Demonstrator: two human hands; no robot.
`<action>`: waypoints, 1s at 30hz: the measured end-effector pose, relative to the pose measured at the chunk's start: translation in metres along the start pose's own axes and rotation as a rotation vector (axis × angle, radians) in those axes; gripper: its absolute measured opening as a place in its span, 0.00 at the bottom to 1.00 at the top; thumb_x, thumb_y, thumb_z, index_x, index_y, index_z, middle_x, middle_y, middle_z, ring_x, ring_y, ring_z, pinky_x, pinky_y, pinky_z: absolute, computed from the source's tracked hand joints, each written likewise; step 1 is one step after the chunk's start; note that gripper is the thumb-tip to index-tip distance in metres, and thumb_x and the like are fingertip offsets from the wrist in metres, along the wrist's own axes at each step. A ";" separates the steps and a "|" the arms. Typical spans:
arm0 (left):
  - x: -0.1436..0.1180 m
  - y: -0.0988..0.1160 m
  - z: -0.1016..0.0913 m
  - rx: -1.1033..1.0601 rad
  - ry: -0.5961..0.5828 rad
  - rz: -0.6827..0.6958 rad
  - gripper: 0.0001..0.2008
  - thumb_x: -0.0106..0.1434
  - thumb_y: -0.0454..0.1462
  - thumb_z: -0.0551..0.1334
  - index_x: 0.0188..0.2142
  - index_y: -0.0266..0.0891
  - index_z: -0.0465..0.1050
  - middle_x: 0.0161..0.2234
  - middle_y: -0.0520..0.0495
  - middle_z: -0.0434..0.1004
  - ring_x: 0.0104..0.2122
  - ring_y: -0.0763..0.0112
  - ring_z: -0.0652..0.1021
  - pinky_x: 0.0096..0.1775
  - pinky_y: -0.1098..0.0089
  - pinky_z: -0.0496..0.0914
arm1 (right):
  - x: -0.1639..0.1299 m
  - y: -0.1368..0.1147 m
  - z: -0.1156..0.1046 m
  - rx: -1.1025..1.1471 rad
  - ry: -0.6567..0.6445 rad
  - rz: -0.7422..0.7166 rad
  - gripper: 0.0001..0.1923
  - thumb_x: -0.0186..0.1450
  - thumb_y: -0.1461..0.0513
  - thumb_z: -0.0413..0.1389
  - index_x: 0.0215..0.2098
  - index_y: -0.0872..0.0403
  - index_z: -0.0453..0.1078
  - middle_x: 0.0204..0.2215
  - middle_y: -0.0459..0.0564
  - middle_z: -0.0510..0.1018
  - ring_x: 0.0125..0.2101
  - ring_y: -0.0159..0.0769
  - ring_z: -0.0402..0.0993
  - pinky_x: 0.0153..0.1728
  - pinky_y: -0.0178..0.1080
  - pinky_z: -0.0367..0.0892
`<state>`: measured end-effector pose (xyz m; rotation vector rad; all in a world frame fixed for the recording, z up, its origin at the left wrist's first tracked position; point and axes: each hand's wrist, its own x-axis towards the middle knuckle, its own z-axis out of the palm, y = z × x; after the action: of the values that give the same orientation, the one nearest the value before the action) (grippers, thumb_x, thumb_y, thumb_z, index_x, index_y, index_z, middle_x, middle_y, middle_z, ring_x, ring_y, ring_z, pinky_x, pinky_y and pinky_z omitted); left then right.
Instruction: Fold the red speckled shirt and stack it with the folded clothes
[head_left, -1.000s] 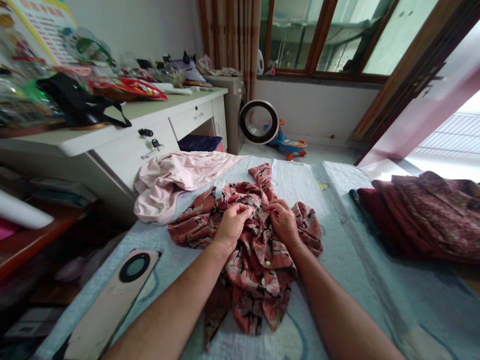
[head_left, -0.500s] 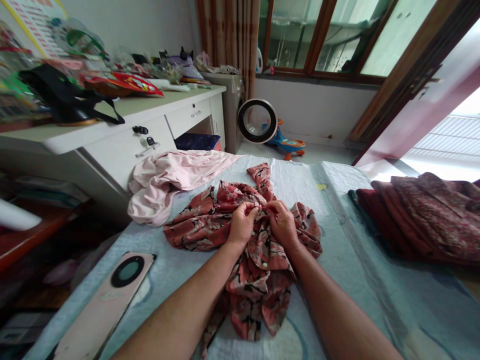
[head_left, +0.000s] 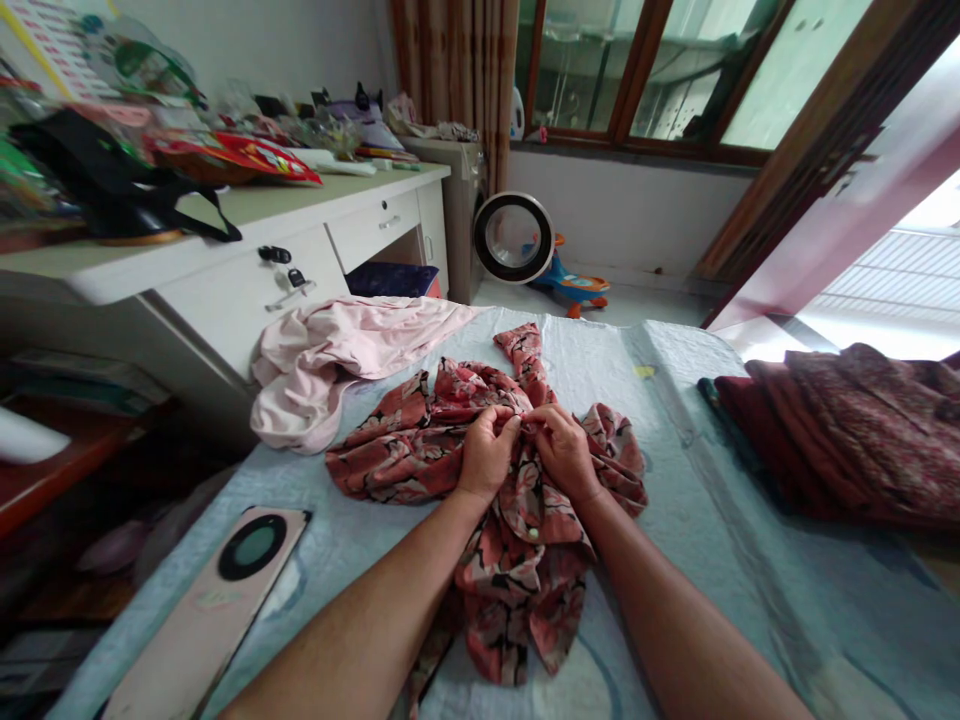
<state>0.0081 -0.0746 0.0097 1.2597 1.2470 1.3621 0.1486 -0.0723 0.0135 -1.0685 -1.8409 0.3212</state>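
A red-and-black floral shirt (head_left: 397, 440) lies crumpled on the pale blue bed cover (head_left: 675, 600), with a sleeve stretched away from me. My left hand (head_left: 489, 450) pinches the shirt's cloth near its middle between thumb and forefinger. Right beside it, my right hand (head_left: 562, 448) is closed on the same part, the fingertips of both hands almost meeting. What lies right between the fingertips is too small to make out. Lower on the shirt's front shows a light button (head_left: 532, 534).
A pink garment (head_left: 360, 335) lies at the bed's far left, and folded dark red clothes (head_left: 847, 440) are stacked at the right. Near left is a pale flat panel (head_left: 202, 620) with a dark circle. Beyond stand a cluttered desk (head_left: 352, 205) and a washing machine with its round door (head_left: 514, 238) open.
Both hands stay at the same spot on the shirt, with only slight finger movement. The whole view has shifted a little.
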 end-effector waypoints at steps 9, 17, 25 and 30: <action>-0.003 0.008 0.000 0.051 -0.033 0.049 0.08 0.61 0.41 0.62 0.34 0.37 0.73 0.30 0.50 0.77 0.30 0.70 0.76 0.36 0.72 0.69 | -0.001 0.001 0.001 -0.043 -0.001 0.020 0.08 0.66 0.64 0.51 0.39 0.50 0.73 0.35 0.50 0.76 0.38 0.39 0.73 0.43 0.40 0.70; -0.005 0.010 -0.003 0.323 0.019 0.347 0.04 0.63 0.35 0.61 0.33 0.39 0.74 0.34 0.47 0.74 0.37 0.67 0.75 0.44 0.68 0.69 | -0.002 0.007 0.002 -0.022 0.001 -0.002 0.12 0.66 0.65 0.51 0.45 0.51 0.74 0.38 0.51 0.76 0.40 0.38 0.73 0.44 0.40 0.70; -0.007 0.007 -0.002 0.389 -0.003 0.454 0.07 0.68 0.37 0.57 0.36 0.39 0.72 0.36 0.45 0.75 0.40 0.65 0.75 0.46 0.65 0.69 | -0.002 0.005 0.002 -0.041 -0.003 -0.025 0.12 0.65 0.66 0.52 0.43 0.52 0.73 0.37 0.50 0.75 0.39 0.37 0.73 0.43 0.38 0.70; -0.009 0.007 -0.002 0.393 -0.034 0.449 0.12 0.60 0.41 0.66 0.40 0.38 0.70 0.38 0.45 0.76 0.39 0.63 0.77 0.45 0.64 0.70 | -0.003 0.007 0.001 -0.029 -0.016 -0.034 0.14 0.62 0.68 0.52 0.44 0.52 0.73 0.37 0.50 0.74 0.38 0.38 0.73 0.41 0.39 0.70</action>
<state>0.0075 -0.0846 0.0161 1.9187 1.2977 1.4338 0.1521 -0.0700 0.0070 -1.0567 -1.8810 0.2844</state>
